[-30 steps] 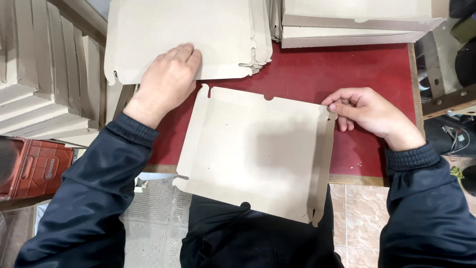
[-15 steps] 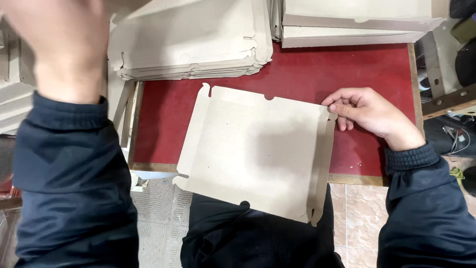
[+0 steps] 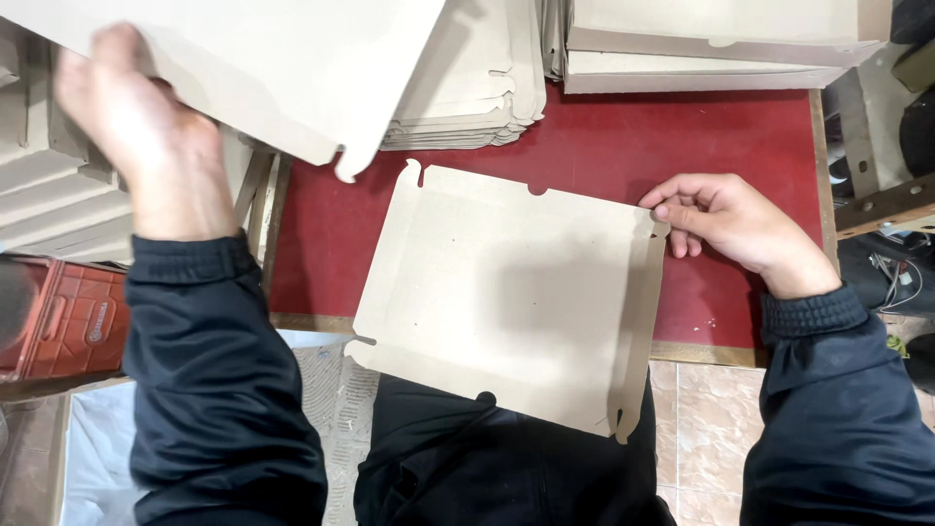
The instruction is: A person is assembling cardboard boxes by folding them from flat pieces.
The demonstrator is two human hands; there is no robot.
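A flat die-cut cardboard blank [image 3: 506, 292] lies on the red table [image 3: 623, 136], its near edge hanging over my lap. My right hand [image 3: 726, 219] pinches the folded flap at the blank's far right corner. Raised high at the upper left, my left hand [image 3: 156, 136] grips a second cardboard blank [image 3: 292, 58] and holds it in the air above the table's left side. That lifted sheet covers part of the stack of flat blanks [image 3: 477, 97] behind it.
Folded cardboard boxes [image 3: 701, 49] are piled at the back right. More cardboard stands stacked at the far left [image 3: 49, 195], above a red plastic crate [image 3: 68, 321]. Tiled floor [image 3: 711, 419] shows below the table's front edge.
My left hand left the stack at the back, rose up and to the left, and now holds a lifted blank. My right hand and the flat blank stayed put.
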